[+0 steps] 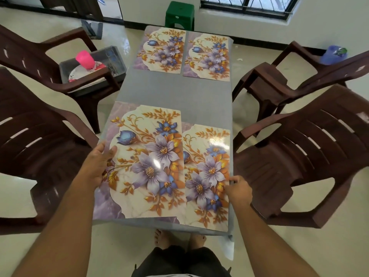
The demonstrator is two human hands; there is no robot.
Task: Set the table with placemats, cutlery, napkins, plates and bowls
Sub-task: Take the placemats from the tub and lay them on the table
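Near-left placemat [147, 162] is gripped at its left edge by left hand [98, 162], thumb on top, mat overlapping near-right placemat [208, 172]. Right hand [238, 189] is curled, pinching that mat's right edge at the table [175, 90] edge. Two far placemats [185, 52] lie flat beyond.

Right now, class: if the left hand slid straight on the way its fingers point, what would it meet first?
The left hand points up-right over the near-left placemat it grips; first probably that mat's surface, though its height is unclear.

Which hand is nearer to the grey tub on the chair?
Left. The left hand grips the near-left placemat on the table side facing the grey tub; the right hand is at the table's opposite edge, farther away.
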